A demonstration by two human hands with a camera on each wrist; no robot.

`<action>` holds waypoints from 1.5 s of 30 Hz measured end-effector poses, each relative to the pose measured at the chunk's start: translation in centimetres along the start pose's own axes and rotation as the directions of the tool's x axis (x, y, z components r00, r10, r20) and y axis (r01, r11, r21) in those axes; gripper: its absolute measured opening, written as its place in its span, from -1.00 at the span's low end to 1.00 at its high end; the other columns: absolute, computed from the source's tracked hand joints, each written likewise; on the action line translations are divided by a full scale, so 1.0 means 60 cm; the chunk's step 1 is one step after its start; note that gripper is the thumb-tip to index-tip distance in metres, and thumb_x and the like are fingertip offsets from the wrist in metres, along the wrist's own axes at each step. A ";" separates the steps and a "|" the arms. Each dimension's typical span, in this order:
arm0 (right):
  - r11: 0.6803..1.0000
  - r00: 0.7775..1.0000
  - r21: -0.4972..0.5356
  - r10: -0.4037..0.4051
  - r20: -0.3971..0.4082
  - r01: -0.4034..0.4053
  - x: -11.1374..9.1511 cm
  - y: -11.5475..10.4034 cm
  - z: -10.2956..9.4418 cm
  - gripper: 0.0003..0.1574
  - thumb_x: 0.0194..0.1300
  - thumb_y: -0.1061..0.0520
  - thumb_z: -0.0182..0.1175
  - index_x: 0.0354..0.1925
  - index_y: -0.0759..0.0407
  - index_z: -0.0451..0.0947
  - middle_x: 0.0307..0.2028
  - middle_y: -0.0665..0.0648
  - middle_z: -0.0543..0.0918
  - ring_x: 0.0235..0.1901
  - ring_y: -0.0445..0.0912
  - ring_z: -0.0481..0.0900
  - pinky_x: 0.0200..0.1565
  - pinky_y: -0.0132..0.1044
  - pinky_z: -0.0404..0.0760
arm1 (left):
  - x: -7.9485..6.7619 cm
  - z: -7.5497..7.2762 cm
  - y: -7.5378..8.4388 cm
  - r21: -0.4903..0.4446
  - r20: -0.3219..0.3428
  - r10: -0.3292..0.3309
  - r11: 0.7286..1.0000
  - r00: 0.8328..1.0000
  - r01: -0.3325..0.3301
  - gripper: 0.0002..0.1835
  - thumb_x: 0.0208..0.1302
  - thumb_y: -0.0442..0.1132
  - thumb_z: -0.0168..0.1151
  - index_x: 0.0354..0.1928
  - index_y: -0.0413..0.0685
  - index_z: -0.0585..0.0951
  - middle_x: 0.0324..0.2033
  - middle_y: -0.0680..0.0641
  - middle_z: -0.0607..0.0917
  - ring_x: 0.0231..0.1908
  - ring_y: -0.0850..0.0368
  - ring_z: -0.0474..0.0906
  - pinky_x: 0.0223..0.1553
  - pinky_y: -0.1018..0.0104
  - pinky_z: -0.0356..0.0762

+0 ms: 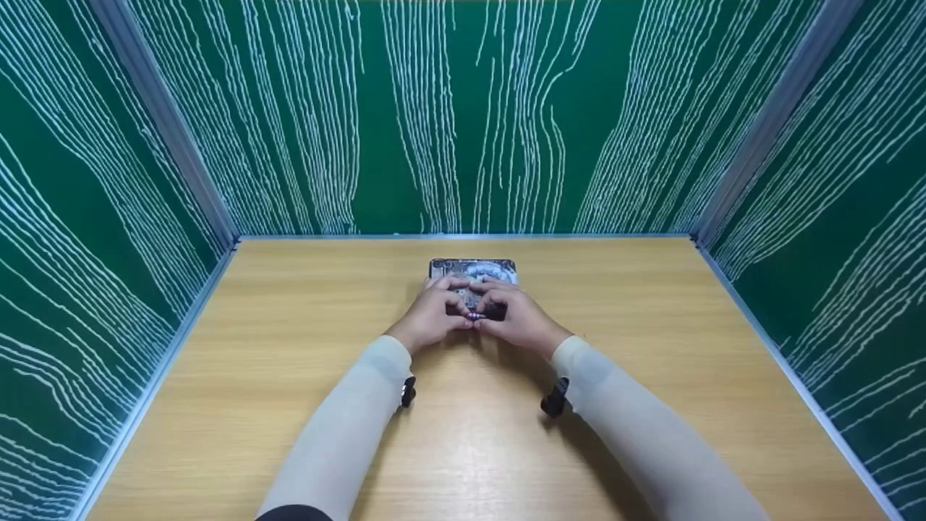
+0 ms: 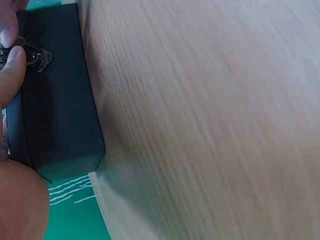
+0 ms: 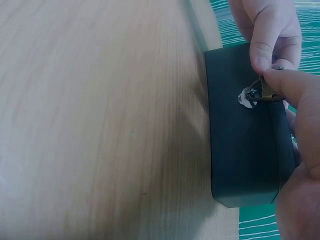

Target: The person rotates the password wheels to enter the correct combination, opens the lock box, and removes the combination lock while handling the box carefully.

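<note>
A small dark box (image 2: 65, 110) with a patterned lid (image 1: 492, 270) stands near the far side of the table. A metal hasp (image 3: 246, 98) on its front carries a small brass-coloured padlock (image 3: 268, 94), with a row of pale bands that look like number dials in the head view. From the left, my left hand (image 1: 438, 311) pinches the padlock between thumb and finger. My right hand (image 1: 515, 315) pinches it from the other side, the two thumbs close together. Fingers of both hands lie over the lid and hide part of it. Most of the padlock is covered by fingertips.
The wooden table (image 1: 470, 449) stretches out around the box. Green panels (image 1: 376, 159) with white wavy lines stand at the back and both sides, joined by grey corner posts (image 1: 170, 123). A dark device (image 1: 555, 398) is strapped at each wrist.
</note>
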State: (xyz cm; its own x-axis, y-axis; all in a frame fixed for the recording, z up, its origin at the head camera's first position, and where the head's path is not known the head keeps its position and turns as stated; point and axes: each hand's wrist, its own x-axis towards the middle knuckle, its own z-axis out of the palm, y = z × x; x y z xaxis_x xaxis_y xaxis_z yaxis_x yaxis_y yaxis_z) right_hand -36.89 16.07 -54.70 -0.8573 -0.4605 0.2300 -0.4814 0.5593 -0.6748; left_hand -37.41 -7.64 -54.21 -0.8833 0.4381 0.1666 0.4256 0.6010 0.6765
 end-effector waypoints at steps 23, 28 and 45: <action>0.999 1.000 0.047 0.025 0.002 -0.025 -0.001 -0.001 0.000 -0.83 0.43 0.09 0.59 -0.05 -0.01 0.83 0.59 0.05 0.62 0.73 0.20 0.35 0.81 0.25 0.11 | 0.002 0.002 -0.003 -0.017 -0.004 -0.021 1.000 1.000 0.021 -0.90 0.37 -0.21 0.65 -0.29 0.01 0.87 0.62 0.04 0.56 0.81 -0.22 0.09 0.87 -0.23 -0.17; 1.000 1.000 0.026 0.004 -0.010 -0.004 0.000 0.000 0.001 -0.80 0.39 0.14 0.62 -0.08 0.03 0.80 0.57 0.07 0.64 0.71 0.20 0.40 0.81 0.21 0.16 | 0.001 0.001 -0.002 -0.043 -0.013 -0.018 0.999 1.000 0.017 -0.89 0.34 -0.22 0.67 -0.30 -0.02 0.88 0.59 0.01 0.59 0.80 -0.24 0.11 0.86 -0.22 -0.11; 1.000 1.000 0.007 0.013 -0.007 -0.012 0.002 0.000 0.002 -0.86 0.43 0.11 0.60 -0.10 0.00 0.82 0.57 0.09 0.64 0.71 0.19 0.40 0.81 0.22 0.16 | 0.002 0.002 -0.003 -0.026 -0.003 -0.049 0.998 0.999 0.049 -0.88 0.34 -0.21 0.67 -0.33 0.05 0.85 0.62 0.08 0.55 0.81 -0.21 0.09 0.86 -0.25 -0.14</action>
State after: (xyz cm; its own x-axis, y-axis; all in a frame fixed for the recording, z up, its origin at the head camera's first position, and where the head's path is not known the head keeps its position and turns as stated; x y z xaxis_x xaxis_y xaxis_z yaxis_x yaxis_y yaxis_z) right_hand -36.93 15.91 -54.76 -0.8646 -0.4484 0.2267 -0.4695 0.5602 -0.6825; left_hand -37.58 -7.59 -54.37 -0.9038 0.4060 0.1350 0.3763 0.6043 0.7023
